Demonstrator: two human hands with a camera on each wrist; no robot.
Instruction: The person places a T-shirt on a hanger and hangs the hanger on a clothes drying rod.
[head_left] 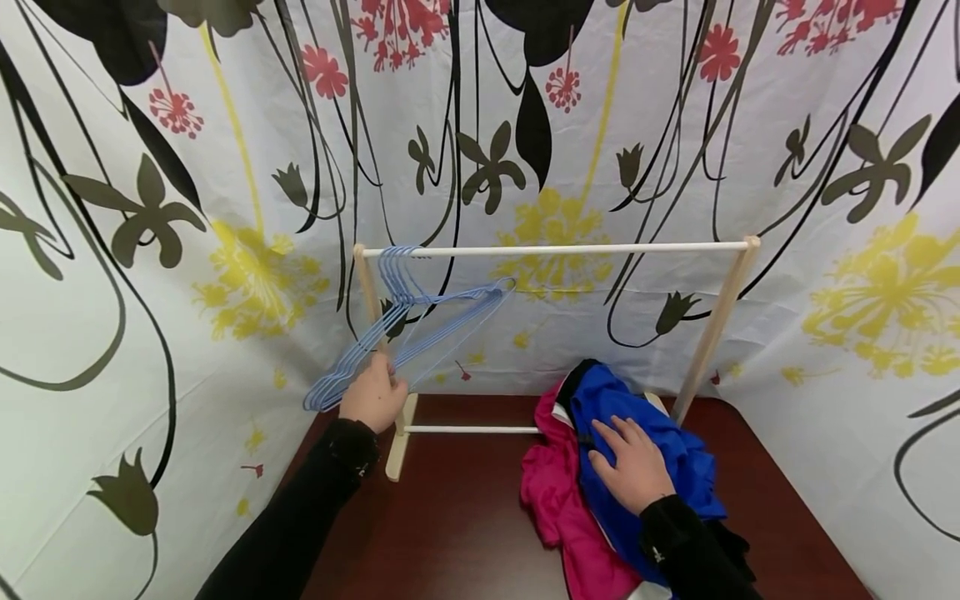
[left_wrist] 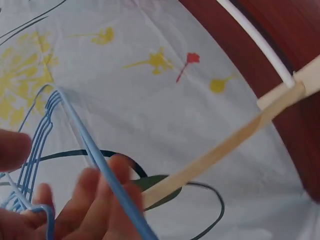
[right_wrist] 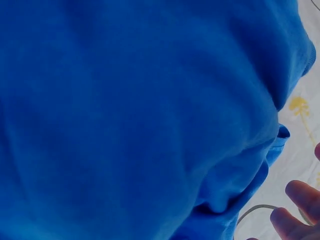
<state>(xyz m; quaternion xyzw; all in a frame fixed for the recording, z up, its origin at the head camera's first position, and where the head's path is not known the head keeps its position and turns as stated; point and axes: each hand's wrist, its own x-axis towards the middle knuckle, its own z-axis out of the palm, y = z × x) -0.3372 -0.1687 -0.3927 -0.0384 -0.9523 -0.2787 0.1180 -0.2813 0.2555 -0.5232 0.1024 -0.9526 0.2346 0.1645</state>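
Several light blue wire hangers point(head_left: 352, 358) hang by their hooks at the left end of a rack's white rail point(head_left: 555, 249). My left hand point(head_left: 373, 393) is among their lower parts. In the left wrist view, a blue hanger wire point(left_wrist: 107, 172) crosses in front of its fingers point(left_wrist: 85, 192), while the thumb point(left_wrist: 14, 150) stands apart from them. My right hand point(head_left: 634, 465) rests with spread fingers on a crumpled blue garment point(head_left: 678, 442), which fills most of the right wrist view. A bright pink garment point(head_left: 558, 500) lies partly under the blue one.
The rack's wooden posts point(head_left: 716, 333) stand on a dark red-brown table point(head_left: 442, 525). A white lower bar point(head_left: 472, 430) joins its feet; the clothes cover its right part. Flower-patterned fabric point(head_left: 480, 150) surrounds the table at the back and sides.
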